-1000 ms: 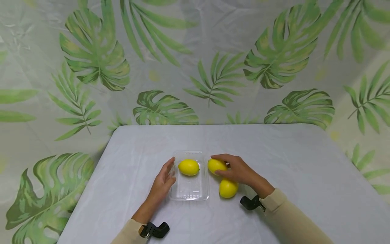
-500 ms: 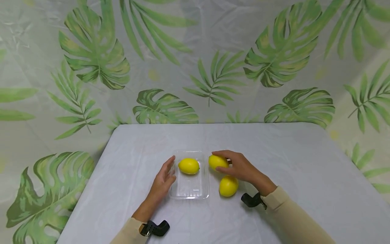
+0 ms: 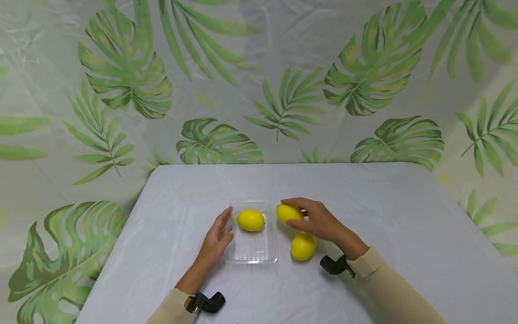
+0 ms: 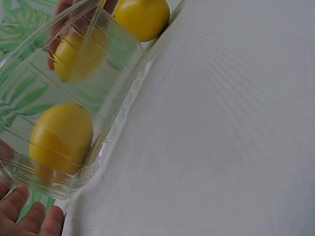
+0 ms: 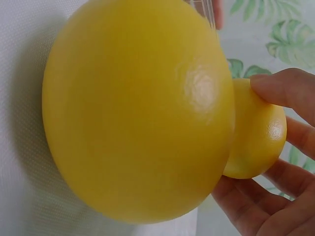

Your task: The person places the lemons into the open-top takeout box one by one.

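My right hand (image 3: pixel 319 220) grips a yellow lemon (image 3: pixel 289 214) just right of the clear plastic container (image 3: pixel 243 255), its thumb and fingers around the fruit. Inside the container, toward its far end, lies another lemon (image 3: pixel 251 220). A third lemon (image 3: pixel 303 246) sits on the table below my right hand and looms large in the right wrist view (image 5: pixel 138 113). My left hand (image 3: pixel 215 240) stands along the container's left side with relaxed fingers. In the left wrist view its fingers (image 4: pixel 34 216) are close to the container's wall; whether they touch it I cannot tell.
A white cloth covers the table (image 3: pixel 364 193). Behind it hangs a leaf-patterned curtain (image 3: pixel 291 54). Black wrist cameras (image 3: pixel 208 303) stick out from both wrists near the tabletop.
My right hand and its lemon have shifted slightly up and away, apart from the third lemon. The left hand, the container and the other lemons stay put; the head view tilts a little.
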The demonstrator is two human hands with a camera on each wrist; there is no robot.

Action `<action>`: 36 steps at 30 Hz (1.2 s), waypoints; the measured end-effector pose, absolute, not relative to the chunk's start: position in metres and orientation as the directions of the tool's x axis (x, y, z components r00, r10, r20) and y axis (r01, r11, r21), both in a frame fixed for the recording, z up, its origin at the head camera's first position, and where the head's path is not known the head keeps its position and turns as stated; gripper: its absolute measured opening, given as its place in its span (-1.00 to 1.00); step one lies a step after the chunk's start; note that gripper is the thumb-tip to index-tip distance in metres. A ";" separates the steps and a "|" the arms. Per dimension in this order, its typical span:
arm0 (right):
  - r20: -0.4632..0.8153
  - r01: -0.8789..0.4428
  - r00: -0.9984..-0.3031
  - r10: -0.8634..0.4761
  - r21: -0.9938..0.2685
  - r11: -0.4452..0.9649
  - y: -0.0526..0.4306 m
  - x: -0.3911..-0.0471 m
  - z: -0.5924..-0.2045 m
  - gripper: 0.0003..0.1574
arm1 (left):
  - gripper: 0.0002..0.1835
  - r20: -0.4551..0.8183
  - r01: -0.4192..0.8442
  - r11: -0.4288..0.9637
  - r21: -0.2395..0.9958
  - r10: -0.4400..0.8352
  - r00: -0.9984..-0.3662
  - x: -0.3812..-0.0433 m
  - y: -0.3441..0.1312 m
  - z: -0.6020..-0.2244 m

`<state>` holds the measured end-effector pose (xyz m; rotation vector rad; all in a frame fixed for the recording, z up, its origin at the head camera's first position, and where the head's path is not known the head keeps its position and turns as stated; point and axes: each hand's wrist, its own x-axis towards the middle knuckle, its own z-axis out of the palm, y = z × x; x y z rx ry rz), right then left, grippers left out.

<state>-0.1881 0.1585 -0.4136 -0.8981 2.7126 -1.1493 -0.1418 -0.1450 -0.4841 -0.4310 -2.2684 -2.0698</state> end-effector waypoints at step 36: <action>0.261 -0.608 -0.731 -0.631 -0.669 0.427 0.128 -0.175 -0.403 -0.37 | -0.30 0.199 0.218 0.105 0.970 0.164 -0.966 -0.143 -0.145 -0.485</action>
